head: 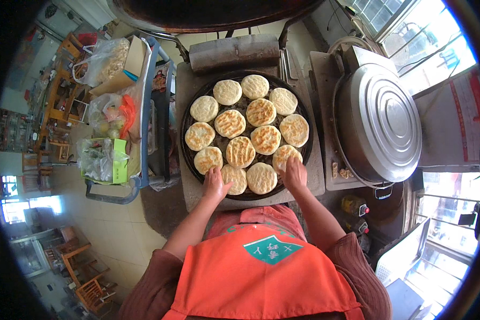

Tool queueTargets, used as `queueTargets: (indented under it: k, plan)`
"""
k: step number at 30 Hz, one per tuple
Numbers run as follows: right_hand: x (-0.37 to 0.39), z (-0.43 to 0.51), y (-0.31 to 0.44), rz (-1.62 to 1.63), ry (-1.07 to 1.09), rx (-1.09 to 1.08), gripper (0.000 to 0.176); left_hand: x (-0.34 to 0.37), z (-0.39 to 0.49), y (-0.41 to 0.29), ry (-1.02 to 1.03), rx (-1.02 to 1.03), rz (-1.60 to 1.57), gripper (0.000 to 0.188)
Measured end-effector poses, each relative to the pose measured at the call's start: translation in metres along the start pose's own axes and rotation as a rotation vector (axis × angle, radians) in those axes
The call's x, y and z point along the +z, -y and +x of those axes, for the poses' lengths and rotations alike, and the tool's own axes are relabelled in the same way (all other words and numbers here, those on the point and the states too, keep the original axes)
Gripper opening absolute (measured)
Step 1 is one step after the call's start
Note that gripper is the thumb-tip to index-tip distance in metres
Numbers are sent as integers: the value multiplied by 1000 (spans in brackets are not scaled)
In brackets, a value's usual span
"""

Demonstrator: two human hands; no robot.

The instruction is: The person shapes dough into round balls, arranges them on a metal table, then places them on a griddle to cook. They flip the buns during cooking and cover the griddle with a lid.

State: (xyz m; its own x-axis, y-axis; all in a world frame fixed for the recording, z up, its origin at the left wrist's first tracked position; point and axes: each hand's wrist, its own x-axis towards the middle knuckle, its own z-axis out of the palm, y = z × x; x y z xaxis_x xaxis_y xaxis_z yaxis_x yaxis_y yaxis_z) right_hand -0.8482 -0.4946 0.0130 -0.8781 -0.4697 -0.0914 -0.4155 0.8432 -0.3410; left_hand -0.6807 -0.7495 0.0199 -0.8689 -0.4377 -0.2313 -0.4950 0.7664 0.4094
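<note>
A round black griddle pan (191, 165) holds several round flatbreads, some pale and some browned in ridges. My left hand (216, 185) is at the pan's near left edge. Its fingertips touch the lower rim of a lightly browned flatbread (208, 158), while the thumb is spread over a paler flatbread (235, 178). At the near right edge, my right hand (295, 175) has its fingers and thumb on a flatbread (284, 155) and covers part of it. Between the hands lies another pale flatbread (261, 178). The most browned flatbread (265, 140) is among those in the middle.
A heavy dark lid (216, 29) overhangs the far side. On the right stands a large pot with a ridged metal lid (384, 120). A cart (144, 120) on the left carries plastic bags (108, 116) and a green box (120, 160). Oil bottles (354, 206) stand lower right.
</note>
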Motion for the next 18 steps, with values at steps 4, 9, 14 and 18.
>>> queueTargets:
  k: [4,9,14,18]
  plan:
    - [-3,10,-2,57,28,-20,35,3,12,-8,139,-193,-2,82]
    - [7,-4,26,300,105,-194,42,9,15,7,311,-265,-236,66]
    - [14,-4,29,217,97,-231,59,-16,-22,-19,-77,243,-147,52]
    - [1,10,38,24,265,-236,70,-4,-37,-3,-112,303,-222,43]
